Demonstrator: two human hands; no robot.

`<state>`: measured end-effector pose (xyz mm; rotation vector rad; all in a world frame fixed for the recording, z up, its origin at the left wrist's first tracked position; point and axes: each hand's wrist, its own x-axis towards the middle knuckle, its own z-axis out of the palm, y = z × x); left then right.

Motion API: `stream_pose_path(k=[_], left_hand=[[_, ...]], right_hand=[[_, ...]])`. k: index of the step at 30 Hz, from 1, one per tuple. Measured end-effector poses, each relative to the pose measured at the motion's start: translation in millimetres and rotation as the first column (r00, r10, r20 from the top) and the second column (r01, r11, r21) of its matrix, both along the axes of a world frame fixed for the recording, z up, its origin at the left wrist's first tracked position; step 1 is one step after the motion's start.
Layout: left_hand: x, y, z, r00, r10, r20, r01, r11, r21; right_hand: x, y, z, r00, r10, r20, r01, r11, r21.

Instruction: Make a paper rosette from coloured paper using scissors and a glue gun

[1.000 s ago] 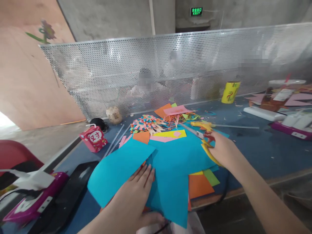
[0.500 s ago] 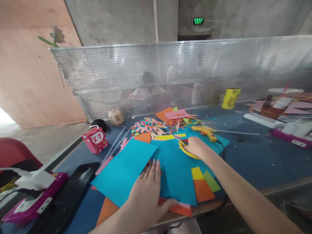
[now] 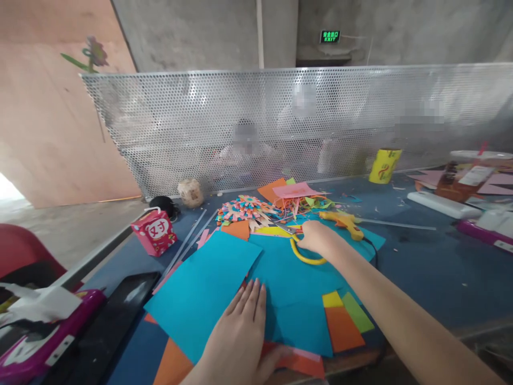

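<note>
The right hand (image 3: 315,238) has its grip wrapped around one pair of yellow-handled scissors (image 3: 308,260), over at least two blue sheets (image 3: 200,291). The left hand's (image 3: 242,321) grip is spread flat on the blue. I count one glue gun (image 3: 348,222), two clear sticks (image 3: 189,238) beside one red carton (image 3: 156,232), contents hidden; a cup (image 3: 465,179) holds brown liquid.

Soft, moderate light overall; blown-out white patch (image 3: 7,190) at far left. Glints on perforated screen (image 3: 180,123); exit sign (image 3: 329,37) glowing green. Soft shadow on blue paper (image 3: 294,286). Wide-angle stretch toward edges; pixelated patches (image 3: 304,100) behind screen.
</note>
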<state>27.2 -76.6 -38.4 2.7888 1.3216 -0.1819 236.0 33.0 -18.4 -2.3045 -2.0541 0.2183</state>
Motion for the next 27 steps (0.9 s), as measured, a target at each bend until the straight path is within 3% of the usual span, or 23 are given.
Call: stream_pose_path(k=[6, 10, 17, 23, 27], left_hand=[[-22, -1, -5.5, 0.992, -0.126, 0.019, 0.122, 0.98, 0.159], [-24, 0, -5.0, 0.987, -0.147, 0.056, 0.127, 0.955, 0.27], [-12, 3, -2.7, 0.974, -0.219, 0.057, 0.167, 0.868, 0.468], [-12, 6, -4.6, 0.951, -0.302, 0.065, 0.221, 0.812, 0.541], [-28, 11, -2.4, 0.961, -0.266, 0.072, 0.177, 0.797, 0.578]], right_hand=[[11, -6, 2.9, 0.998, 0.055, 0.026, -0.057, 0.995, 0.085], [14, 11, -1.7, 0.995, 0.087, 0.053, -0.095, 0.975, 0.2], [13, 44, -14.5, 0.965, 0.261, 0.027, -0.262, 0.956, 0.133], [9, 42, -11.9, 0.957, 0.285, 0.052, -0.29, 0.947, 0.136], [8, 35, -15.1, 0.949, 0.303, 0.089, -0.314, 0.933, 0.173]])
